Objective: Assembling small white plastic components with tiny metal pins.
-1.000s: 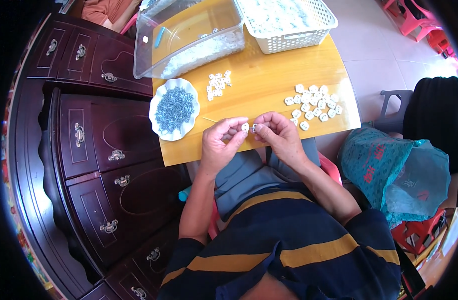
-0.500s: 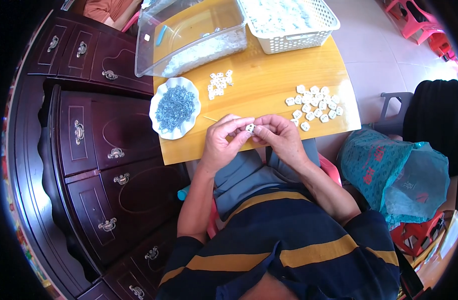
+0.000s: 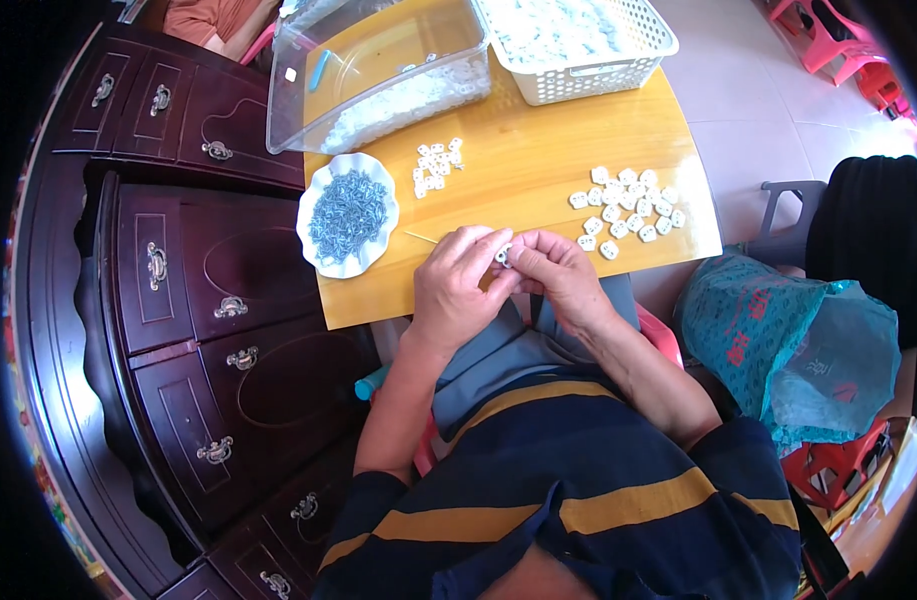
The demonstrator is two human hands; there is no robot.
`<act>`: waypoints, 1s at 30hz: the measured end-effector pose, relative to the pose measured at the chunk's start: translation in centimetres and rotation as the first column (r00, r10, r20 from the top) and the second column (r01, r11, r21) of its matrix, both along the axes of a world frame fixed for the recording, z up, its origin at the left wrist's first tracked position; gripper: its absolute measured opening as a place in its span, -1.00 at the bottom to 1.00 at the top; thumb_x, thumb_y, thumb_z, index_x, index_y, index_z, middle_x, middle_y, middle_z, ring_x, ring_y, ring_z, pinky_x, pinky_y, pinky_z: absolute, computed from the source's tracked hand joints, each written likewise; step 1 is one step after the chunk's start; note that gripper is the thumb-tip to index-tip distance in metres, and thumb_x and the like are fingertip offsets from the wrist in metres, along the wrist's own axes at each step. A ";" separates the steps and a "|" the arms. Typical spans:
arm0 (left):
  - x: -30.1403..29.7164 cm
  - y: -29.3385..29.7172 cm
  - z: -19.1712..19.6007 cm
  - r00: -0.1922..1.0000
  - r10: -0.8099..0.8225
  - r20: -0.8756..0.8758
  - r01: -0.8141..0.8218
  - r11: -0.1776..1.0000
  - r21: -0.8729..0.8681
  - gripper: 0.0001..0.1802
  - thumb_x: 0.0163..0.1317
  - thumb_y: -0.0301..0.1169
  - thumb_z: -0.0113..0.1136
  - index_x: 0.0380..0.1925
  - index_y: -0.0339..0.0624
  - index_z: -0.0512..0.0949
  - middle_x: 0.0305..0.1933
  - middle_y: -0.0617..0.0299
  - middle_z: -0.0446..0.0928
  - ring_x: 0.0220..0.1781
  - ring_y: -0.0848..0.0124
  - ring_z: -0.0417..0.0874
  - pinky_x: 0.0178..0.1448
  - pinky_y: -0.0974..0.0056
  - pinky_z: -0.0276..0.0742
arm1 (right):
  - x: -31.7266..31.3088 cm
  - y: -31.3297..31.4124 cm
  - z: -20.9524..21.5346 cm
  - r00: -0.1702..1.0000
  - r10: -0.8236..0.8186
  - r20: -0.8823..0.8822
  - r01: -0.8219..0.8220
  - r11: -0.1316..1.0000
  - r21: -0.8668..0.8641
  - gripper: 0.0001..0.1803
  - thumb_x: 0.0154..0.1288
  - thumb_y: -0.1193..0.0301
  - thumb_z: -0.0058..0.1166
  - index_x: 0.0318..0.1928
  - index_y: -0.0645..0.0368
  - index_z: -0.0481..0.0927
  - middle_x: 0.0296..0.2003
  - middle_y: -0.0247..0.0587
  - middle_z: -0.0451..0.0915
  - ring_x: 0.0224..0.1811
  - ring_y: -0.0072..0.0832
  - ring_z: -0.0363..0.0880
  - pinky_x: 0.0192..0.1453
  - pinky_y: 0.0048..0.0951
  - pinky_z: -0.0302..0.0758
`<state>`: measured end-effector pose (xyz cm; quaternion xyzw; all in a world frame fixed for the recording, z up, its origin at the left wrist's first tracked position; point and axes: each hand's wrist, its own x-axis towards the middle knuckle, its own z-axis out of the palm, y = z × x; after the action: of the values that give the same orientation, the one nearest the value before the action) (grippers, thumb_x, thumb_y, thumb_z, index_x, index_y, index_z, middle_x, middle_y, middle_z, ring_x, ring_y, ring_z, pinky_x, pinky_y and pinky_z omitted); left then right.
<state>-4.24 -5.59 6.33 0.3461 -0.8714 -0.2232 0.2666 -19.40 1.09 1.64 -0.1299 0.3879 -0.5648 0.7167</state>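
My left hand (image 3: 462,285) and my right hand (image 3: 560,277) meet at the table's near edge, above my lap. Between their fingertips is a small white plastic piece (image 3: 502,257) with dark holes, pinched by both hands and partly covered by the fingers. A thin yellowish stick (image 3: 420,237) pokes out beside my left hand; I cannot tell if that hand touches it. Farther left stands a white scalloped dish (image 3: 309,240) full of small grey metal screws (image 3: 349,215). A small group of white pieces (image 3: 437,166) lies beyond my left hand, and a larger scatter (image 3: 633,208) lies to the right.
At the back of the wooden table (image 3: 538,140) stand a clear plastic bin (image 3: 373,85) and a white perforated basket (image 3: 598,78), both holding white pieces. Dark drawers (image 3: 258,270) line the left. A teal plastic bag (image 3: 738,330) sits at the right. Another person's arm (image 3: 246,40) shows top left.
My left hand has turned slightly, its fingers now reaching over the white piece, which shows less. My right hand has barely moved. The whole view has shifted a little.
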 end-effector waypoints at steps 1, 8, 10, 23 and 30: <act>0.1 0.1 0.0 1.000 0.000 0.001 0.000 1.000 0.000 -0.56 0.00 -0.45 0.50 -0.04 -0.16 0.67 -0.13 0.12 0.64 -0.12 0.10 0.70 -0.06 0.12 0.66 | 0.0 0.1 -0.1 1.000 0.004 0.002 -0.004 1.000 -0.006 -0.82 0.51 0.36 0.14 -0.07 0.22 0.63 -0.21 -0.27 0.72 -0.24 -0.63 0.67 -0.14 -0.59 0.61; 0.3 0.1 0.2 1.000 -0.004 0.001 0.004 0.994 0.112 -0.63 0.11 -0.46 0.40 -0.03 -0.20 0.65 -0.12 0.08 0.65 -0.12 0.07 0.70 -0.06 0.10 0.64 | -0.5 0.1 0.5 0.992 0.013 0.124 -0.025 0.996 0.090 -0.77 0.55 0.28 0.09 -0.07 0.18 0.66 -0.22 -0.22 0.75 -0.25 -0.58 0.73 -0.16 -0.57 0.67; 0.4 0.0 0.3 1.000 -0.018 0.014 0.016 0.990 0.140 -0.64 0.15 -0.47 0.37 -0.02 -0.22 0.64 -0.12 0.07 0.65 -0.12 0.07 0.70 -0.06 0.10 0.64 | -0.5 0.1 0.3 0.994 0.034 0.104 -0.043 0.995 0.086 -0.77 0.55 0.28 0.09 -0.08 0.18 0.67 -0.24 -0.22 0.75 -0.26 -0.58 0.74 -0.18 -0.57 0.66; 0.4 0.1 0.1 0.996 -0.058 0.064 0.055 0.998 0.038 -0.66 0.16 -0.47 0.34 -0.02 -0.25 0.62 -0.13 0.07 0.66 -0.11 0.08 0.71 -0.06 0.10 0.64 | 0.0 0.3 0.4 1.000 0.010 0.026 -0.012 0.997 0.075 -0.75 0.54 0.29 0.10 -0.15 0.22 0.71 -0.31 -0.23 0.75 -0.33 -0.59 0.69 -0.25 -0.57 0.64; 0.3 0.0 0.0 0.998 -0.057 -0.027 0.058 0.998 0.014 -0.70 0.16 -0.50 0.33 -0.07 -0.27 0.64 -0.17 0.04 0.68 -0.15 0.07 0.72 -0.09 0.10 0.65 | 0.2 0.3 0.7 0.999 -0.005 -0.034 0.008 0.996 0.093 -0.77 0.51 0.32 0.13 -0.18 0.24 0.72 -0.32 -0.25 0.73 -0.34 -0.64 0.64 -0.23 -0.63 0.56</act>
<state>-3.90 -5.58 6.28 0.3200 -0.8757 -0.2418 0.2688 -19.21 1.40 2.33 -0.1045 0.4264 -0.5460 0.7135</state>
